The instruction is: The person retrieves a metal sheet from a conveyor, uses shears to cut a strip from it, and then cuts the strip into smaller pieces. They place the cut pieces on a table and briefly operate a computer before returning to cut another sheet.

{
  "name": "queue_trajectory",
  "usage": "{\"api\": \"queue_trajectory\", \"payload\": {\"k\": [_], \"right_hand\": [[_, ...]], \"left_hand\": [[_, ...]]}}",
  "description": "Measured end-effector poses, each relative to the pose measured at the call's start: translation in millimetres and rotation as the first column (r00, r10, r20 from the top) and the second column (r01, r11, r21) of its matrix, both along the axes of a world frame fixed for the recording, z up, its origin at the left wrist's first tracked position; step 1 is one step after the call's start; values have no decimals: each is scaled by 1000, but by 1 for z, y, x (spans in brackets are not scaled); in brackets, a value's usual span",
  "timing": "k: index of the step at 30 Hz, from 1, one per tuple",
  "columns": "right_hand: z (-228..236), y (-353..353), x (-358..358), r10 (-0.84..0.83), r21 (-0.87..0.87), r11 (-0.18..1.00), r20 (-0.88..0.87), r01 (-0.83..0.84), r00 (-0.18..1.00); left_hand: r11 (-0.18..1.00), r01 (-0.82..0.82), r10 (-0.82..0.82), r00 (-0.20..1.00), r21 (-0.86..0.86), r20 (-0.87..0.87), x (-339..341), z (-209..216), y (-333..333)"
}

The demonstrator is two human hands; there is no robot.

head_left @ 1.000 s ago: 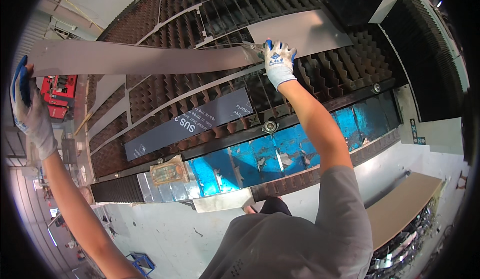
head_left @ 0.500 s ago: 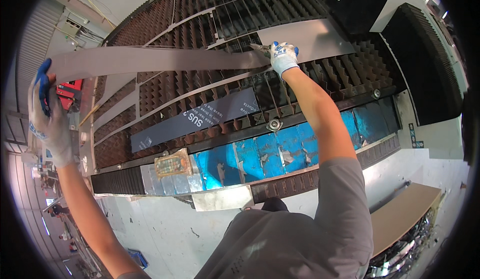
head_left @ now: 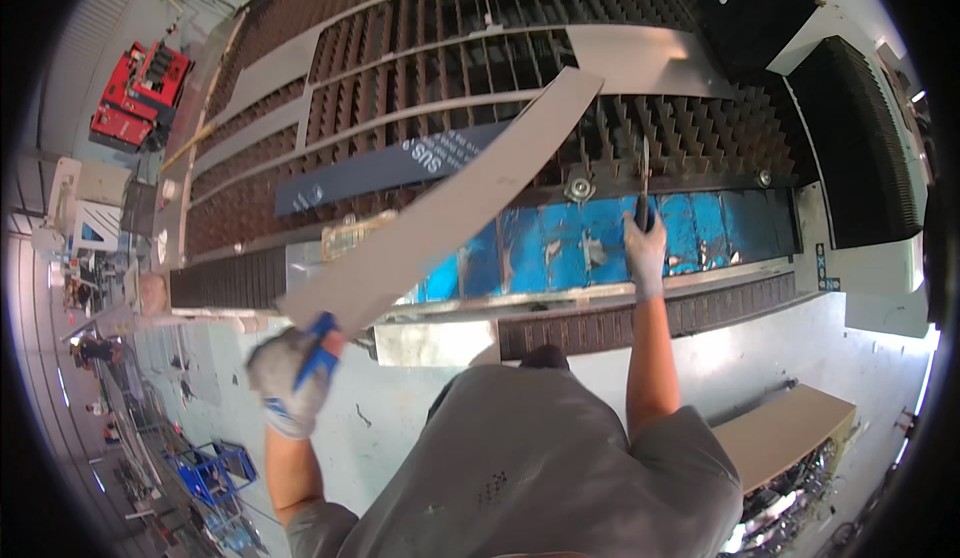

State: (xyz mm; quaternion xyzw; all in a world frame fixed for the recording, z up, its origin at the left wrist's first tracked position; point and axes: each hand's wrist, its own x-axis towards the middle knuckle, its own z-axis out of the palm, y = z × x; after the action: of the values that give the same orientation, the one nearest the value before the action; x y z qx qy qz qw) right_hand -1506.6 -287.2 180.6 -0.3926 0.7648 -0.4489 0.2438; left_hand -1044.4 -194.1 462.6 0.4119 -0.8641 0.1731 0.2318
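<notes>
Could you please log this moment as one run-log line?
Left hand: holding grey strip by its near end | Right hand: holding hand tool | Dark sheet: lying on slatted bed

We see a grey short-sleeved shirt (head_left: 580, 438) at lower centre — small dark specks (head_left: 492, 489) on it — and pale gloves (head_left: 648, 261), blue-patched on the left hand (head_left: 290, 383).

A sheet (head_left: 375, 175) is borne on the slatted bed (head_left: 700, 133); before it, the strip (head_left: 450, 208) is held left of the tool (head_left: 643, 203).
</notes>
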Motion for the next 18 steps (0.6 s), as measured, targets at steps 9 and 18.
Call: {"api": "queue_trajectory", "payload": {"k": [9, 18], "right_hand": [[-15, 171, 202, 161, -172, 985, 946, -16, -283], [-1, 200, 225, 339, -299, 931, 920, -207, 194]], "left_hand": [[916, 135, -91, 987, 379, -133, -21, -140, 124], [596, 451, 112, 772, 664, -625, 38, -143, 190]]}}
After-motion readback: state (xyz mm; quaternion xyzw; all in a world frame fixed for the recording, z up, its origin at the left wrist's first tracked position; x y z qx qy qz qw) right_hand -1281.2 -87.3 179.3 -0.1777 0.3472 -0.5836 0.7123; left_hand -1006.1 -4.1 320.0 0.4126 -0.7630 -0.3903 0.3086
